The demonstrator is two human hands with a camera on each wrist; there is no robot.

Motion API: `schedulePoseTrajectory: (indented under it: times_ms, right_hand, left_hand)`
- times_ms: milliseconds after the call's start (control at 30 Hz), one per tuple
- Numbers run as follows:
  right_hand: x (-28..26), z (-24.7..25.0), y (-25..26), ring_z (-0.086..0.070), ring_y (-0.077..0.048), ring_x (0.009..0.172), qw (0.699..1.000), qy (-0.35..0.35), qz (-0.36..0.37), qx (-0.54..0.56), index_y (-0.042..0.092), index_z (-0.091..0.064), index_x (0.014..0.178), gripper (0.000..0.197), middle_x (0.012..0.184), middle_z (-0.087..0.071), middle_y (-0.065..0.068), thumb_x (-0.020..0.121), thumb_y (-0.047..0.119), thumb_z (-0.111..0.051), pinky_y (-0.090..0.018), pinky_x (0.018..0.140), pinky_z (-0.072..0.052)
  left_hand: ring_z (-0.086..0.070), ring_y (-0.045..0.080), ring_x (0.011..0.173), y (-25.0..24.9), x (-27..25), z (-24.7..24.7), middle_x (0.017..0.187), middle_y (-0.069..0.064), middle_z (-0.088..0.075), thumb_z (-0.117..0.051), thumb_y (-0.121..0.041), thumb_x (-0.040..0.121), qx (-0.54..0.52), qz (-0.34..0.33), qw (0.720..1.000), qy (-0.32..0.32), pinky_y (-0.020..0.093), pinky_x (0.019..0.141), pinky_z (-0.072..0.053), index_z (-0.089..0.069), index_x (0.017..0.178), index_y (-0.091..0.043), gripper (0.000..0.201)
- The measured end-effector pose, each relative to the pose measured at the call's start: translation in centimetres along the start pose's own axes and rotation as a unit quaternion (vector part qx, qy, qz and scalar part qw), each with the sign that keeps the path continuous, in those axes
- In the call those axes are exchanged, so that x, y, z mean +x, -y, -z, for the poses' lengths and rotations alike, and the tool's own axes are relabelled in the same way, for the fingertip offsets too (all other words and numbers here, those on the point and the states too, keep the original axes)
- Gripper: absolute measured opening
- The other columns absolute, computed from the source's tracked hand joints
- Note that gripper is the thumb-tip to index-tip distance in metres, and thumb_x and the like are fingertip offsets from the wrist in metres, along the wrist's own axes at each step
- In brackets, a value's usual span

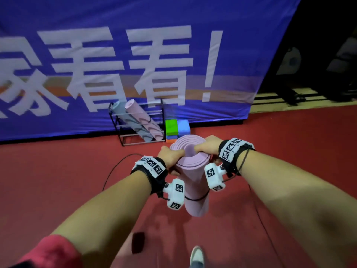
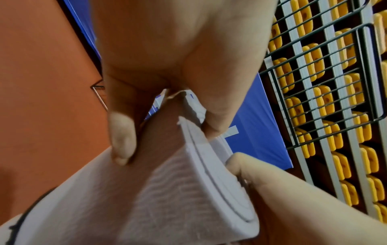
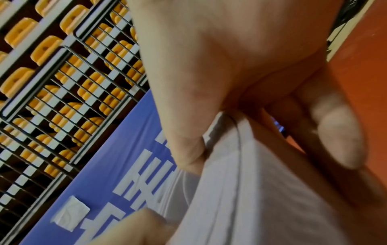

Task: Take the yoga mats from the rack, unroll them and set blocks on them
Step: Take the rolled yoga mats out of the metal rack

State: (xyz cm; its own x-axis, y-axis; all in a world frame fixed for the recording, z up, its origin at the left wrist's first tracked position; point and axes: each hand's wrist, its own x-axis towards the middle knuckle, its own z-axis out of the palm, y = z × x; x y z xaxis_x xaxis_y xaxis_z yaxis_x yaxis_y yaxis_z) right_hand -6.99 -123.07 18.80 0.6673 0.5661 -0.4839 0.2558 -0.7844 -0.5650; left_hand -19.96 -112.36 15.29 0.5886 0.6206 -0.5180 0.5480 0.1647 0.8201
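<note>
A rolled pink yoga mat [image 1: 195, 182] stands upright on the red floor, a black strap around its lower part. My left hand [image 1: 171, 154] grips its top rim from the left, fingers curled over the edge. My right hand [image 1: 207, 146] grips the top rim from the right. The left wrist view has the thumb pressed on the mat [image 2: 167, 190] wall. In the right wrist view the fingers pinch the mat [image 3: 261, 190] edge. Behind, a wire rack [image 1: 135, 122] holds a grey-blue rolled mat [image 1: 123, 117] and a pink one [image 1: 143, 120]. Stacked blocks [image 1: 176, 129] sit right of the rack.
A large blue banner [image 1: 116, 55] with white characters hangs behind the rack. A black cable [image 1: 116, 169] runs over the floor to the left. My shoe [image 1: 197, 256] shows at the bottom. Yellow seats behind railings [image 2: 324, 99] appear in the wrist views.
</note>
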Motion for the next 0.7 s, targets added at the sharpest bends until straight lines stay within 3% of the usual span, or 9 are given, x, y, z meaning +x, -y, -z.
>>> schedulePoseTrajectory:
  times_ms: [67, 133, 200, 267, 367, 467, 533, 600, 700]
  right_hand:
    - [-1.7, -2.7, -1.7, -0.063, -0.026, 0.060, 1.000, 0.012, 0.000, -0.018, 0.002, -0.068, 0.095, 0.046, 0.081, -0.068, -0.011, 0.064, 0.034, -0.075, -0.030, 0.045, -0.049]
    - [-3.0, -4.7, -3.5, -0.062, -0.024, 0.063, 0.999, 0.017, 0.003, -0.042, 0.004, -0.069, 0.088, 0.054, 0.079, -0.069, -0.009, 0.050, 0.042, -0.073, -0.031, 0.053, -0.046]
    - [-4.3, -5.9, -5.2, -0.056, -0.022, 0.061, 0.998, 0.029, 0.002, -0.057, 0.006, -0.068, 0.081, 0.049, 0.075, -0.066, -0.006, 0.050, 0.043, -0.074, -0.028, 0.052, -0.039]
    - [-4.9, -6.5, -6.8, -0.050, -0.021, 0.058, 0.998, 0.036, -0.006, -0.056, 0.008, -0.067, 0.079, 0.040, 0.072, -0.061, -0.004, 0.057, 0.041, -0.076, -0.025, 0.050, -0.034]
    - [-5.2, -6.4, -9.6, -0.050, -0.021, 0.058, 0.997, 0.045, -0.014, -0.056, 0.008, -0.068, 0.079, 0.046, 0.068, -0.060, -0.003, 0.050, 0.043, -0.072, -0.027, 0.053, -0.035]
    - [-4.7, -5.8, -13.2, -0.049, -0.021, 0.057, 0.997, 0.061, -0.024, -0.052, 0.009, -0.067, 0.078, 0.043, 0.067, -0.059, -0.002, 0.052, 0.043, -0.071, -0.029, 0.054, -0.035]
    - [-3.8, -4.6, -16.3, -0.052, -0.021, 0.059, 0.996, 0.070, -0.022, -0.049, 0.008, -0.069, 0.083, 0.046, 0.070, -0.061, -0.002, 0.054, 0.043, -0.070, -0.029, 0.054, -0.037]
    - [-3.3, -3.4, -19.0, -0.061, -0.025, 0.064, 0.995, 0.083, -0.005, -0.049, 0.009, -0.068, 0.087, 0.044, 0.079, -0.068, -0.005, 0.060, 0.043, -0.072, -0.030, 0.054, -0.043]
    - [-1.8, -0.2, -23.5, -0.072, -0.032, 0.081, 0.993, 0.114, 0.007, -0.010, 0.012, -0.065, 0.101, 0.044, 0.094, -0.071, -0.011, 0.072, 0.042, -0.077, -0.042, 0.058, -0.061]
  left_hand:
    - [-0.065, 0.034, 0.050, 3.3, -2.0, -0.4, 0.115, 0.027, -0.056, -0.081, -0.035, 0.067, 0.004, 0.025, 1.000, -0.004, 0.043, 0.047, -0.055, -0.029, 0.136, -0.002, 0.092]
    - [-0.069, 0.036, 0.066, 5.6, -4.0, -0.9, 0.118, 0.024, -0.054, -0.085, -0.038, 0.061, -0.005, 0.056, 0.998, -0.004, 0.050, 0.053, -0.058, -0.025, 0.139, -0.007, 0.104]
    - [-0.068, 0.038, 0.083, 7.1, -5.9, -1.6, 0.121, 0.018, -0.050, -0.088, -0.039, 0.061, 0.004, 0.073, 0.997, -0.009, 0.055, 0.060, -0.059, -0.024, 0.142, -0.007, 0.108]
    - [-0.066, 0.035, 0.079, 8.3, -6.8, -2.8, 0.115, 0.015, -0.047, -0.087, -0.038, 0.067, 0.023, 0.080, 0.996, -0.022, 0.052, 0.061, -0.061, -0.025, 0.142, -0.006, 0.102]
    - [-0.065, 0.034, 0.068, 9.0, -7.5, -5.1, 0.115, 0.022, -0.056, -0.082, -0.034, 0.071, 0.053, 0.071, 0.996, -0.025, 0.051, 0.054, -0.060, -0.036, 0.135, -0.002, 0.085]
    - [-0.069, 0.037, 0.076, 10.0, -6.9, -8.6, 0.108, 0.019, -0.061, -0.077, -0.033, 0.066, 0.078, 0.067, 0.994, -0.046, 0.051, 0.051, -0.059, -0.043, 0.119, -0.008, 0.068]
    - [-0.070, 0.038, 0.078, 10.2, -6.4, -11.8, 0.105, 0.016, -0.061, -0.076, -0.031, 0.066, 0.082, 0.070, 0.993, -0.046, 0.045, 0.046, -0.058, -0.045, 0.114, -0.011, 0.061]
    - [-0.069, 0.037, 0.073, 10.5, -5.8, -14.5, 0.103, 0.017, -0.062, -0.076, -0.027, 0.066, 0.063, 0.083, 0.994, -0.043, 0.040, 0.044, -0.055, -0.049, 0.107, -0.009, 0.052]
    - [-0.070, 0.037, 0.075, 11.9, -3.1, -19.6, 0.099, 0.017, -0.066, -0.076, -0.033, 0.053, 0.038, 0.090, 0.994, -0.043, 0.053, 0.057, -0.060, -0.052, 0.096, -0.013, 0.053]
